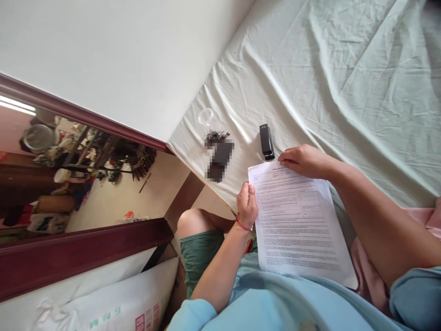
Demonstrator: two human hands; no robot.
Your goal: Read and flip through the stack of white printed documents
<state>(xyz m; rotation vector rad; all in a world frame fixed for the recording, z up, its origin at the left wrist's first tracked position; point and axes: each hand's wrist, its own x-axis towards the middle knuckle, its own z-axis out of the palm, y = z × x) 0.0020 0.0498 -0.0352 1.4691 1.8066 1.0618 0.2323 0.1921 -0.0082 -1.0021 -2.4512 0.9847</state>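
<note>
A printed sheet of paper (292, 220), perhaps a thin stack, lies tilted against my lap and the bed's edge, its text facing up. My left hand (247, 204) grips its left edge, thumb on top, with a red string bracelet at the wrist. At the top edge, my right hand (303, 160) has its fingers bent and closed over the paper near the middle. Just beyond that edge lies a black stapler (266, 141) on the sheet-covered bed, close to my right fingertips but apart from them.
Left of the stapler are a blurred-out dark object (220, 161), a bunch of keys (217, 135) and a clear plastic cup (206, 118). The pale green bedsheet (292, 82) is wrinkled. A white wall (103, 59), a dark red door frame (86, 248) and a white sack (131, 299) stand to the left.
</note>
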